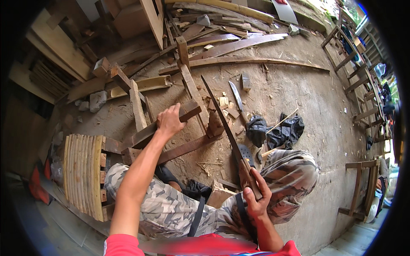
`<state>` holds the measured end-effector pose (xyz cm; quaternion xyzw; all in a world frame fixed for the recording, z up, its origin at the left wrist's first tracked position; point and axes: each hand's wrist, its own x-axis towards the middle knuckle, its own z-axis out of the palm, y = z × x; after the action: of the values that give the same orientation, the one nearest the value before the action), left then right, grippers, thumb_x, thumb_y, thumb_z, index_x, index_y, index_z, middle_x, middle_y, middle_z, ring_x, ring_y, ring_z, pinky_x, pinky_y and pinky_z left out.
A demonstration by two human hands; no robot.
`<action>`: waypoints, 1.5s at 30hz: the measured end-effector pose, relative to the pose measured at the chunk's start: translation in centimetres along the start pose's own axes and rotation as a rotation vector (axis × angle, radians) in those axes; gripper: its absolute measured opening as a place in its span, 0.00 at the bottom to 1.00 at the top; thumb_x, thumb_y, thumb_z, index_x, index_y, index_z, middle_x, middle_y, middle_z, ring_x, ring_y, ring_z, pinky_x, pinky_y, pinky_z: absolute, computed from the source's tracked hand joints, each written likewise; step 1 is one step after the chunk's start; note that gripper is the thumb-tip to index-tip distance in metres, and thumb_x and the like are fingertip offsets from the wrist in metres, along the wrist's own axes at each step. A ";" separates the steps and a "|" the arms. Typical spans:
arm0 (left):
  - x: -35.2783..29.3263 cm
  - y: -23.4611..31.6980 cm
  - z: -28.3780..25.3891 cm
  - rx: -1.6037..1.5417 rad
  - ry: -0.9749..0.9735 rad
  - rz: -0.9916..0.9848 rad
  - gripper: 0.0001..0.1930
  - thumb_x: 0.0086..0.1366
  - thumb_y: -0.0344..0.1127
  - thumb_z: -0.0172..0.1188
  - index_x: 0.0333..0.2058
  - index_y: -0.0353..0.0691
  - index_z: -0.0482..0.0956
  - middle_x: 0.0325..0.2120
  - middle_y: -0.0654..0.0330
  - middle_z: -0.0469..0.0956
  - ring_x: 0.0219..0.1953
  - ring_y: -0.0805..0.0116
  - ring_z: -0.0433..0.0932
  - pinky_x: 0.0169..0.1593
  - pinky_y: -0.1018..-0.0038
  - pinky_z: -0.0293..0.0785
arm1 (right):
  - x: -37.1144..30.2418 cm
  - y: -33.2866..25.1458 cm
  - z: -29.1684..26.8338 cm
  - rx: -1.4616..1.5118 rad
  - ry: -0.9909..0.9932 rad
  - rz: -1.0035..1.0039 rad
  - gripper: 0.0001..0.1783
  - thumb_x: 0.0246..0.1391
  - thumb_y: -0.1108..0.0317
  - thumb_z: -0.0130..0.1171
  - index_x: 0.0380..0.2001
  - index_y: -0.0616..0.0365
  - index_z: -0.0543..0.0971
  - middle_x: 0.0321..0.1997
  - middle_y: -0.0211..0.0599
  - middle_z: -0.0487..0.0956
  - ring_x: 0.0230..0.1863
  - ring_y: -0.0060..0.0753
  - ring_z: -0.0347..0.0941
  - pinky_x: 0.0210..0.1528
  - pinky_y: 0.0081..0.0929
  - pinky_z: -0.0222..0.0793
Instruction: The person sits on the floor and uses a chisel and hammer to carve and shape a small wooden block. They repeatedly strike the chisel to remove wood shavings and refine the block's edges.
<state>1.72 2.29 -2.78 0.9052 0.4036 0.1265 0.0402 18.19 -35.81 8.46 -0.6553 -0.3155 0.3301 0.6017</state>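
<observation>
My right hand [257,194] is closed around the wooden handle of a handsaw [228,131], whose long dark blade points up and away from me. My left hand [170,121] wraps over a brown wooden beam [143,136] near its far end. That beam belongs to a wooden frame of joined bars, with a lower rail [188,149] and upright posts [194,96] standing beyond my left hand. The saw blade is held apart from the beam, to its right. Slats of light wood [83,175] form a panel at the frame's left end.
A knife [237,98] lies on the dirt floor among wood offcuts [224,101]. Beside it are a metal block [245,82] and black plastic bags [286,130]. Planks and poles [230,47] pile up at the back. Wooden frames [361,192] stand along the right.
</observation>
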 end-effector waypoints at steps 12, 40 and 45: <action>0.4 3.1 -3.4 -0.173 -0.437 -0.134 0.42 0.42 0.45 0.71 0.62 0.46 0.74 0.41 0.47 0.85 0.45 0.48 0.84 0.53 0.54 0.79 | -1.0 0.5 -0.6 -0.032 0.012 -0.118 0.33 0.54 0.71 0.60 0.63 0.70 0.71 0.48 0.44 0.83 0.46 0.28 0.78 0.53 0.23 0.70; 0.8 1.9 -4.1 -0.115 -0.604 -0.221 0.30 0.43 0.54 0.75 0.33 0.28 0.84 0.30 0.40 0.84 0.36 0.44 0.85 0.46 0.57 0.81 | -1.3 -0.2 6.3 -0.270 -0.124 -0.161 0.31 0.58 0.77 0.61 0.66 0.64 0.69 0.50 0.46 0.85 0.44 0.22 0.80 0.45 0.20 0.74; 1.0 1.4 -3.5 -0.097 -0.560 -0.174 0.27 0.43 0.54 0.74 0.26 0.31 0.83 0.24 0.45 0.83 0.30 0.50 0.83 0.41 0.59 0.81 | -2.4 -2.2 5.4 -0.347 -0.149 -0.037 0.31 0.57 0.78 0.61 0.65 0.63 0.70 0.51 0.51 0.84 0.46 0.25 0.82 0.47 0.22 0.75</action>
<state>2.45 1.96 1.04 0.8640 0.4464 -0.1129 0.2039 12.33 -34.46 10.41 -0.7170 -0.4235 0.3071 0.4607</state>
